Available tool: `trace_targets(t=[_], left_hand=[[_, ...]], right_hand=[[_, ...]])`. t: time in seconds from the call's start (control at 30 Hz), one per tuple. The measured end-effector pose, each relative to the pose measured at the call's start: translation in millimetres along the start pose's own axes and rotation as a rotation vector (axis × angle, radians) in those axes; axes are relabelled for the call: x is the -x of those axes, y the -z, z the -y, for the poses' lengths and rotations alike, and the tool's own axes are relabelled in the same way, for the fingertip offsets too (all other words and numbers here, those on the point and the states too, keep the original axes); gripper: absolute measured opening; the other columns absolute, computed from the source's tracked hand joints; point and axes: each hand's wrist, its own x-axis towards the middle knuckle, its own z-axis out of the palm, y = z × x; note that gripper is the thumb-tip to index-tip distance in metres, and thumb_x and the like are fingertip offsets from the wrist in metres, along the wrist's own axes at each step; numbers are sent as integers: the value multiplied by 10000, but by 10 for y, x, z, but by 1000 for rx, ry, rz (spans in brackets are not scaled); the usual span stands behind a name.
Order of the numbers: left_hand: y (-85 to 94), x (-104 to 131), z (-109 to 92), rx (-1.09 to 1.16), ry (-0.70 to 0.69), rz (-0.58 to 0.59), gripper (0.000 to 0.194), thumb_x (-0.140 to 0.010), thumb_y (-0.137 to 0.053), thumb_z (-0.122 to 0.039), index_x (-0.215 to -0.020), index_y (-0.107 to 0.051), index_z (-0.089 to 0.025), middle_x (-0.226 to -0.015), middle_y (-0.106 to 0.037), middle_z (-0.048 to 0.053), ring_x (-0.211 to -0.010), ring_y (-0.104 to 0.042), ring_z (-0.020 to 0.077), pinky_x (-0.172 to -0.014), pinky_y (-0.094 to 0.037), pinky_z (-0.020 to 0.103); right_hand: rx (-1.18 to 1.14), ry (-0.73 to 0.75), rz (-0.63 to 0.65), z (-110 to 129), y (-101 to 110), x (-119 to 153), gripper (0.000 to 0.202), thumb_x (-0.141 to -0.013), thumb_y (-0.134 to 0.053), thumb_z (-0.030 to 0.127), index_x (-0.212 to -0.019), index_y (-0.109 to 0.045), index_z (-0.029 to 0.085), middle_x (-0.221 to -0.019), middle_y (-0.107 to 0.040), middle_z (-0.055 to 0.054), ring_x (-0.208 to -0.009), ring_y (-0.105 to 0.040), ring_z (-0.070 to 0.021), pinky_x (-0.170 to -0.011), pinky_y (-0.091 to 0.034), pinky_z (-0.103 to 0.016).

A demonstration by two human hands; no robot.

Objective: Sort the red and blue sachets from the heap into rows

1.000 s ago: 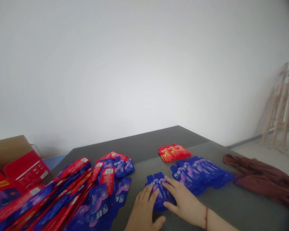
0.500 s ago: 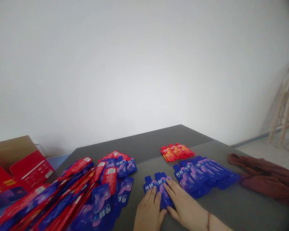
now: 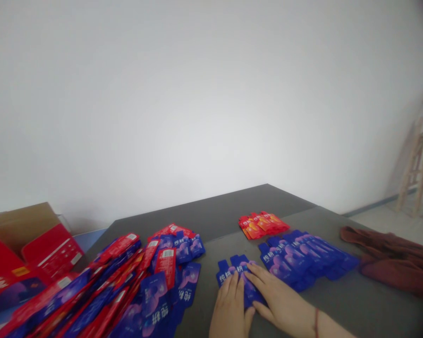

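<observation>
Two overlapping blue packets [image 3: 248,288] with white lettering and purple round shapes lie flat on the dark table [image 3: 229,197]. My left hand [image 3: 230,303] rests palm down on the left one, fingers stretched forward and side by side. On the right one lies my right hand [image 3: 277,293], its fingers extended and its thumb apart, near my left thumb. Just right of my hands is an overlapping row of blue packets [image 3: 303,256]. Behind that row sits a smaller group of red-orange packets [image 3: 262,225].
A large messy heap of red and blue packets [image 3: 127,281] covers the table's left side. Beyond it stands an open red carton [image 3: 52,253]. A brown cloth [image 3: 391,256] lies at the right. Wooden stands [image 3: 421,159] lean by the white wall [image 3: 204,103].
The whole view has shifted a little, so everything on the table appears slightly further right and lower. My hands stay on the same two blue packets.
</observation>
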Motion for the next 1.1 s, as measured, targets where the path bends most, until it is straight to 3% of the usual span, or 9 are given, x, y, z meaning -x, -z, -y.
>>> trace_targets(t=[0.33,0.67,0.9,1.1], left_hand=[[-110,-134,-206,7,31,-24,619,-834,-496,-349,-1411,-389,-149,-1485,-370,73,-1366,-324,294,-1138,-280,461],[-225,-100,30,15,-101,-29,669,-822,-492,-292,-1448,-306,-152,-1529,-273,96,-1400,-246,290,-1144,-256,487],[-166,-111,28,22,-25,26,606,-822,-493,-306,-1411,-390,-212,-1499,-353,68,-1381,-291,286,-1148,-248,478],[-116,-107,-22,3,1,-19,583,-818,-492,-285,-1392,-421,-213,-1473,-400,65,-1365,-325,281,-1135,-277,473]], right_hand=[[92,-42,3,-40,88,55,589,-830,-460,230,-1398,-422,79,-1500,-303,-154,-1385,-271,-276,-1143,-241,-450],[121,-34,-10,-54,44,37,631,-795,-458,195,-1411,-398,75,-1506,-279,-153,-1394,-240,-279,-1141,-241,-454],[124,-17,-71,-91,-103,7,665,-740,-461,129,-1401,-416,77,-1504,-297,-154,-1396,-240,-277,-1145,-240,-447],[111,-17,-94,-23,-140,-31,669,-719,-458,100,-1385,-433,51,-1494,-313,-176,-1397,-232,-290,-1147,-237,-458]])
